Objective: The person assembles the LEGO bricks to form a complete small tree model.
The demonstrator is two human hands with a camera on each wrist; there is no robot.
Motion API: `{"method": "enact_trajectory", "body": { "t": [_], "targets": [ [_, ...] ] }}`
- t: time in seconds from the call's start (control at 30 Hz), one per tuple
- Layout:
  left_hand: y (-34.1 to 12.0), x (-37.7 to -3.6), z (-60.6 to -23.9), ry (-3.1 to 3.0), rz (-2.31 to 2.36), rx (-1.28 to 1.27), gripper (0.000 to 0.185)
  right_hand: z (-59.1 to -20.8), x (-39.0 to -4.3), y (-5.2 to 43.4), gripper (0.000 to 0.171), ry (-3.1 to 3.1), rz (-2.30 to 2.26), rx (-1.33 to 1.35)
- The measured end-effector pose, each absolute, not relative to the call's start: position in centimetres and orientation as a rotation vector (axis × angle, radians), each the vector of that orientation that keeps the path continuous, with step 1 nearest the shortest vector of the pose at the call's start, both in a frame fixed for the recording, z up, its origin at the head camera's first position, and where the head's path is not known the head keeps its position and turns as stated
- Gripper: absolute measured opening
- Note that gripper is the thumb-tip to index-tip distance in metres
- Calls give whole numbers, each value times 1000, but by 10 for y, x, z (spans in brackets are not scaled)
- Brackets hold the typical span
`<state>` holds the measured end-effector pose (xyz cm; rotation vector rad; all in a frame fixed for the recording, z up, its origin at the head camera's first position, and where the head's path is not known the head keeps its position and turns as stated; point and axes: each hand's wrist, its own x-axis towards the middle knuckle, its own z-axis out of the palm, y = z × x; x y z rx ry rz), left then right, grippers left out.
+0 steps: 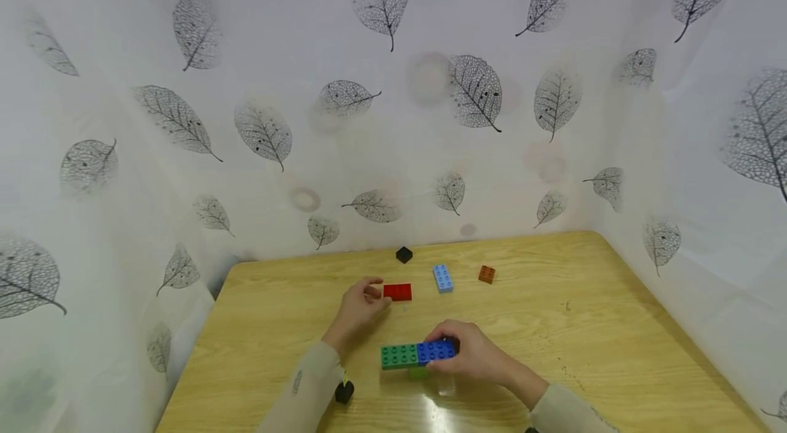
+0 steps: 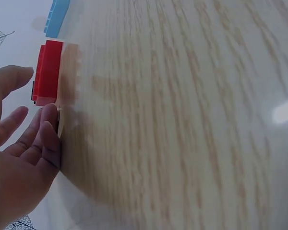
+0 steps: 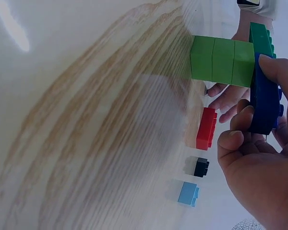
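My right hand [image 1: 451,351] grips a dark blue brick [image 1: 435,350] that sits end to end with a dark green brick [image 1: 399,356]; both rest on a light green brick [image 1: 419,372] near the table's front. In the right wrist view the right hand [image 3: 249,122] pinches the blue brick [image 3: 264,96] between thumb and curled fingers, above the light green brick [image 3: 223,61]. My left hand [image 1: 376,298] lies on the table just left of a red brick [image 1: 397,291], fingers loosely bent and holding nothing. The left wrist view shows the left hand's fingers [image 2: 43,129] close to the red brick [image 2: 48,72].
A light blue brick [image 1: 443,278], a small orange-brown brick [image 1: 486,274] and a small black brick [image 1: 404,255] lie toward the back of the wooden table [image 1: 584,324]. White leaf-print curtains enclose the table at the back and both sides.
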<state>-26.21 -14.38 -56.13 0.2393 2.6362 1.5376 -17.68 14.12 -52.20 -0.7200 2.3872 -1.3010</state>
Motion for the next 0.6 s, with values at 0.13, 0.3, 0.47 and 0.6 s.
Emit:
{"method": "enact_trajectory", "body": {
  "t": [0.13,0.3,0.47,0.6],
  "targets": [
    [-143,-265,-564,2623,1535,194,54,-521,-176,142,28,2384,-1304,-722],
    [-142,-269,-563,2620,1477,175,56,-521,-176,142,28,2386,-1295,-722],
    [-143,-274,-564,2685,1372,220,54,-520,-177,142,28,2389,-1282,-730],
    [-142,-276,-565,2734,1306,241,49,-521,-177,143,28,2381,-1286,-732]
  ]
}}
